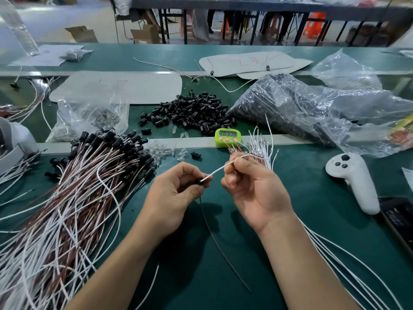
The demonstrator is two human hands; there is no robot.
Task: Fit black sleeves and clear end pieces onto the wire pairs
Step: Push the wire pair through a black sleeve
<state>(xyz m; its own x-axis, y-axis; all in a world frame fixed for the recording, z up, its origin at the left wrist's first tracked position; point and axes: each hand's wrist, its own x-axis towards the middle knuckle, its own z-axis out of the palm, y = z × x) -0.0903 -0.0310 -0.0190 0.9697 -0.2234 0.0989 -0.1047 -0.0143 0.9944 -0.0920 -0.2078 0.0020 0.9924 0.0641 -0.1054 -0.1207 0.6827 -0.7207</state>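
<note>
My left hand [176, 193] pinches a black sleeve [199, 181] between thumb and fingers. A dark brown wire [214, 236] hangs from it toward me. My right hand [250, 186] pinches a white wire [218, 171] whose end enters the sleeve, and it also holds a bundle of bare-ended wires [257, 148] that fans out behind it. Loose black sleeves [192, 113] lie in a heap on the green mat. Small clear end pieces [163, 152] are scattered near the mat's strip. A pile of fitted wire pairs [85, 180] lies at the left.
A green timer [226, 137] stands behind my hands. A white controller [353, 180] and a dark phone [397, 218] lie at the right. Plastic bags of sleeves [301, 104] and clear pieces [89, 115] sit further back, with grey card sheets [116, 88].
</note>
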